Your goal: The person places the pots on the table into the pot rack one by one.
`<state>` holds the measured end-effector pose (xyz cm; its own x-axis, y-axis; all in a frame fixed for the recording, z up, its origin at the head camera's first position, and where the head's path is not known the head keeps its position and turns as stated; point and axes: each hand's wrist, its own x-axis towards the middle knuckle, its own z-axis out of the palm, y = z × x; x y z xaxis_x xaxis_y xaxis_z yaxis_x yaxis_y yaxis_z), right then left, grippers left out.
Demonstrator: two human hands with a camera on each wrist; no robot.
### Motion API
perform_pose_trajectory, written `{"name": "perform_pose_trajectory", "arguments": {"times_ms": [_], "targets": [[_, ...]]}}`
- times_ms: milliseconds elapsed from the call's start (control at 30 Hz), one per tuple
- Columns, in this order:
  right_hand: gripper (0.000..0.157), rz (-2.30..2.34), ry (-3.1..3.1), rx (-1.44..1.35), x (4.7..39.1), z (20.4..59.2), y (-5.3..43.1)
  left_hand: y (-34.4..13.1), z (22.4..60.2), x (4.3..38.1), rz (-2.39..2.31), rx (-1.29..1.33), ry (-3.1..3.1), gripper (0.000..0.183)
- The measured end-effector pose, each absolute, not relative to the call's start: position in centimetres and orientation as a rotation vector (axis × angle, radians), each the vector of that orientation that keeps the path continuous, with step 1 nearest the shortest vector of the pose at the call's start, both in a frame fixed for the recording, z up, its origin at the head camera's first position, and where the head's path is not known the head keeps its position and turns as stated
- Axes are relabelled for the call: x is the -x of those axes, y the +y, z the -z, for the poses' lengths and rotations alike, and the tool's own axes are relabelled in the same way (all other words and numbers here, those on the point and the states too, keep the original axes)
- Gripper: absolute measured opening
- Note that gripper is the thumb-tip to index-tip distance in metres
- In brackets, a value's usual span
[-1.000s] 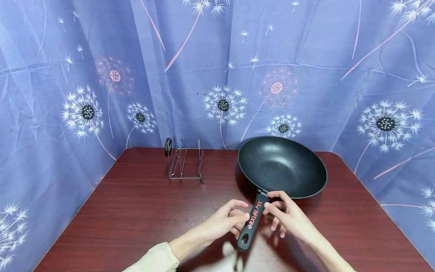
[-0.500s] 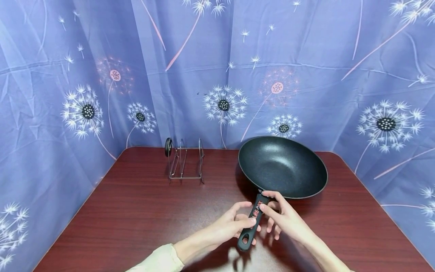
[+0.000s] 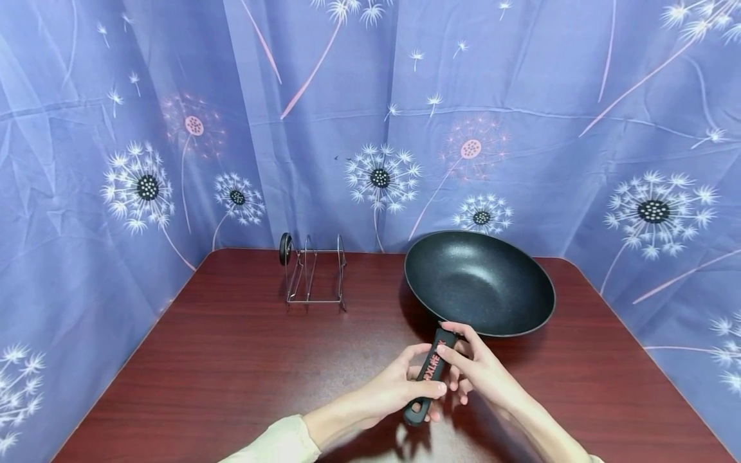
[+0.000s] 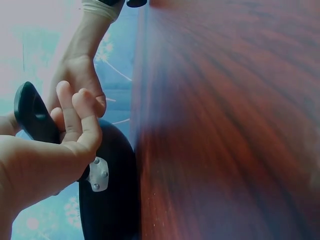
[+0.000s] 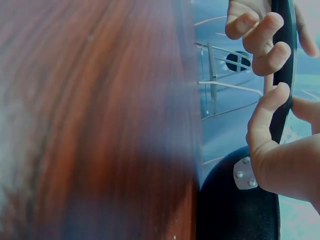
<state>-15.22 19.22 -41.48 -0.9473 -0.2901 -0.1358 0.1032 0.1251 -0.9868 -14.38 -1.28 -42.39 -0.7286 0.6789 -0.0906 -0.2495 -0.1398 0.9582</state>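
A black wok [image 3: 480,283] sits toward the back right, its handle [image 3: 431,370] with red lettering pointing toward me. My left hand [image 3: 399,389] grips the lower handle, thumb across the top and fingertips showing past the far side near the hanging hole. Higher up, close to the bowl, my right hand [image 3: 483,366] holds the handle between a thumb on top and fingers at the side and beneath. The left wrist view shows fingers [image 4: 87,117] curled around the handle. A riveted bracket [image 5: 245,174] joins handle and bowl in the right wrist view.
A wire rack [image 3: 314,273] with a black round knob [image 3: 285,249] stands at the back left of the reddish-brown table [image 3: 231,360]. Behind and beside the table hangs a blue dandelion-print curtain [image 3: 324,148].
My left hand has moved right, its thumb coming across the handle and its fingers wrapping beneath. My right thumb has shifted left onto the handle's top. The wok stays in place.
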Motion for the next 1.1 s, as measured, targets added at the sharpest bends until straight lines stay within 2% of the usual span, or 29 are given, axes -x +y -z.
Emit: {"name": "perform_pose_trajectory", "arguments": {"times_ms": [167, 467, 1100], "targets": [[0.059, 1.936, 2.05, 0.143, 15.25, 41.55, 19.0, -0.94, 42.56, 14.34, -1.942, -0.525, 1.476, 0.071], [0.062, 1.94, 2.018, 0.153, 15.46, 41.65, 18.99, -0.61, 42.89, 14.43, -1.894, -0.697, 1.378, 0.054], [0.062, 1.956, 2.003, 0.163, 15.5, 41.58, 18.82, -0.4, 42.8, 13.89, -1.938, -0.544, 1.399, 0.049]]}}
